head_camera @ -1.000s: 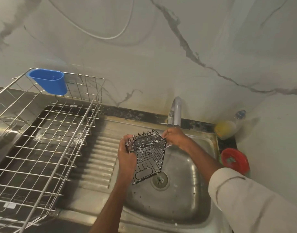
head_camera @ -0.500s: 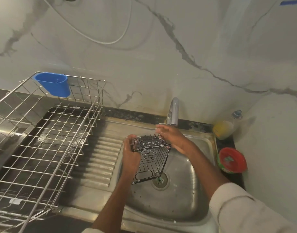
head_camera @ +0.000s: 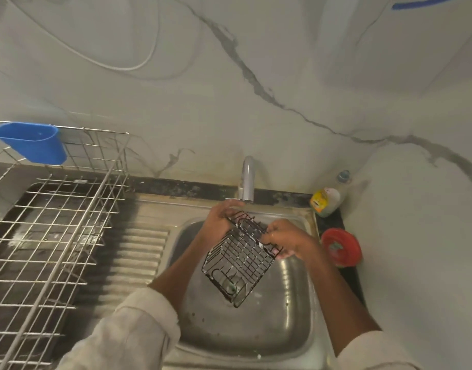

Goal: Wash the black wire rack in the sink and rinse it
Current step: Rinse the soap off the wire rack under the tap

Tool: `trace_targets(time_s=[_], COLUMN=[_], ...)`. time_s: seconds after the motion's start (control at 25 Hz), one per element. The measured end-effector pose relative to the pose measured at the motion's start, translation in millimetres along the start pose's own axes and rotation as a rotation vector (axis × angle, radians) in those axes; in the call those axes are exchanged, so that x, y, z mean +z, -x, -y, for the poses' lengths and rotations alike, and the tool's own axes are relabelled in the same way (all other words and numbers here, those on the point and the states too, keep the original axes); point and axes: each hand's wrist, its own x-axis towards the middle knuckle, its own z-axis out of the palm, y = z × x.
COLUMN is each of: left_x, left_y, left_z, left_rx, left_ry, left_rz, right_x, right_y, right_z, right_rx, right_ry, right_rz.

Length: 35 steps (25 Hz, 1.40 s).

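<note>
Black wire rack [head_camera: 239, 259] hung tilted over the sink [head_camera: 307, 327]; your left hand [head_camera: 219, 222] and right hand [head_camera: 288, 240] both gripped its tap-side end.

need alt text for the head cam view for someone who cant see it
Two hands, the left hand and right hand, hold a soapy black wire rack tilted over a steel sink, just below the tap. A large metal dish rack with a blue cup stands to the left.
</note>
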Motion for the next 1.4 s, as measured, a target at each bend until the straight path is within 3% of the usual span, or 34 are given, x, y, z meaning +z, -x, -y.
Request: trace_targets(time_s=[0.16, 0.24, 0.36, 0.52, 0.56, 0.68, 0.8, 0.84, 0.96, 1.04, 1.24, 1.4], left_x=[13.4, 18.2, 23.4, 42.0, 45.5, 36.4, 16.9, 12.0, 5.8, 5.8, 5.6, 15.0], left_y=[-19.6, -14.0, 15.4, 61.3, 66.6, 70.1, 72.8, 71.9, 63.6, 57.5, 30.5, 24.2], left_z=[-14.3, -13.7, -10.1, -35.4, -37.6, -31.8, -24.7, -24.1, -27.4, -32.9, -41.3, -25.5], left_rx=[-0.097, -0.135, -0.239, -0.22, -0.207, -0.26, -0.317, -0.321, -0.344, -0.377, -0.391, -0.363], left_ry=[-0.233, -0.302, -0.145, 0.078, 0.087, 0.149, 0.118, 0.101, 0.094, 0.117, 0.167, 0.039], left_rz=[-0.031, -0.104, -0.292, -0.125, -0.146, -0.29, -0.295, -0.281, -0.235, -0.225, -0.16, -0.251], right_x=[18.7, 25.7, 39.8, 64.5, 70.2, 74.2, 55.6, 47.4, 39.0, 43.7, 56.0, 65.1], right_y=[-4.7, -3.7, 7.5, 9.5, 10.5, 21.3, 29.1, 31.4, 39.0, 34.5, 31.3, 30.3], right_z=[-12.9, -16.3, -16.0, -13.5, -12.8, -14.7, -23.0, -25.0, -24.3, -32.3, -16.1, -4.6], right_rx=[0.08, 0.095, 0.055, 0.07, 0.075, 0.043, -0.189, -0.255, -0.272, -0.269, -0.212, -0.174], right_ry=[-0.182, -0.242, -0.422, -0.6, -0.632, -0.479, -0.132, -0.118, -0.121, -0.086, -0.362, -0.324], right_rz=[-0.244, -0.287, -0.269, -0.288, -0.266, -0.297, -0.608, -0.582, -0.2, -0.135, -0.365, -0.526])
